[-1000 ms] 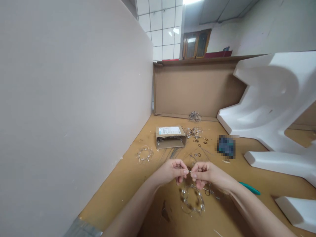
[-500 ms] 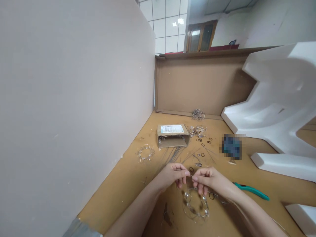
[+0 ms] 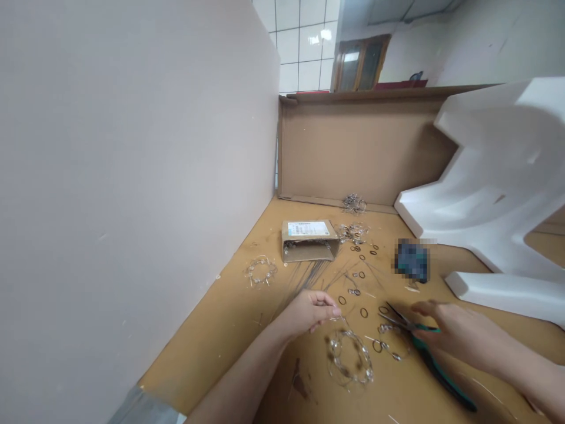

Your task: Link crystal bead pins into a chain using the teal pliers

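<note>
My left hand (image 3: 312, 309) is closed in a pinch on the thin wire end of a beaded wire ring (image 3: 349, 359) that lies on the brown tabletop just below it. My right hand (image 3: 445, 331) has gone out to the right and is closed round teal-handled pliers (image 3: 435, 359), whose dark jaws point left toward the ring. Small dark rings (image 3: 364, 312) and loose wire bits lie between the two hands.
A grey board wall (image 3: 132, 176) runs along the left. A small cardboard box (image 3: 309, 239) and straight wires sit further back, with another beaded ring (image 3: 260, 272) at left, a cardboard back panel (image 3: 353, 153) and white foam blocks (image 3: 494, 182) at right.
My right hand let go of the wire, moved right and took hold of the teal pliers. My left hand stays pinched on the wire; the ring rests on the table.
</note>
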Demonstrator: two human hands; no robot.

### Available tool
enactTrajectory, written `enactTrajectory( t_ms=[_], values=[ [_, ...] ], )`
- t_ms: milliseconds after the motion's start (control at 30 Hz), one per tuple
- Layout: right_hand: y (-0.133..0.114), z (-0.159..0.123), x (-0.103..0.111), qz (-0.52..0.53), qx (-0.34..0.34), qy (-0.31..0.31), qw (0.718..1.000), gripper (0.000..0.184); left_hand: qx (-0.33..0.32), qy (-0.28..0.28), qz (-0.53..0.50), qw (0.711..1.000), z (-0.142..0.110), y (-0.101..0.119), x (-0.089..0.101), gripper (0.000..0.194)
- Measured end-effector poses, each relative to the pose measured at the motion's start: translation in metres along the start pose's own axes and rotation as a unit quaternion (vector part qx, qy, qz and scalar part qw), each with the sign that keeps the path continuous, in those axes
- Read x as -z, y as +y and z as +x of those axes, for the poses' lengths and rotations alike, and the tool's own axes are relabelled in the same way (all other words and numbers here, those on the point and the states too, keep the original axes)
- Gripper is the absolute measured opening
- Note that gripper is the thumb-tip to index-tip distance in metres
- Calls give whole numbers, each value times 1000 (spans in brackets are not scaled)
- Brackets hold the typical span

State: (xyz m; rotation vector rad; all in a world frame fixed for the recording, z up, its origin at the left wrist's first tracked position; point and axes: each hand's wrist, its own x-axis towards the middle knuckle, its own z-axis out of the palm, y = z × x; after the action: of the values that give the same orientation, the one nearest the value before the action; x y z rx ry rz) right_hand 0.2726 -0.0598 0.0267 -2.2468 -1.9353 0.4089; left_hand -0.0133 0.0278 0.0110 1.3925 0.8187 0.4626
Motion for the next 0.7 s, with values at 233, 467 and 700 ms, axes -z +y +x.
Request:
enactTrajectory(
  t_ms=[233,467,700],
  values=[
    [38,-36,-40,-139,-23,6,990,68,-12,1,12,1000,-5,6,-2,29],
    [19,-22,-44,-211,8,23,977,62,0,-12,-55,998,-1,2,-3,31],
    [36,-19,-31,-210,10,94,973,33,-2,-37,-144,989,2,-2,-1,33]
  ],
)
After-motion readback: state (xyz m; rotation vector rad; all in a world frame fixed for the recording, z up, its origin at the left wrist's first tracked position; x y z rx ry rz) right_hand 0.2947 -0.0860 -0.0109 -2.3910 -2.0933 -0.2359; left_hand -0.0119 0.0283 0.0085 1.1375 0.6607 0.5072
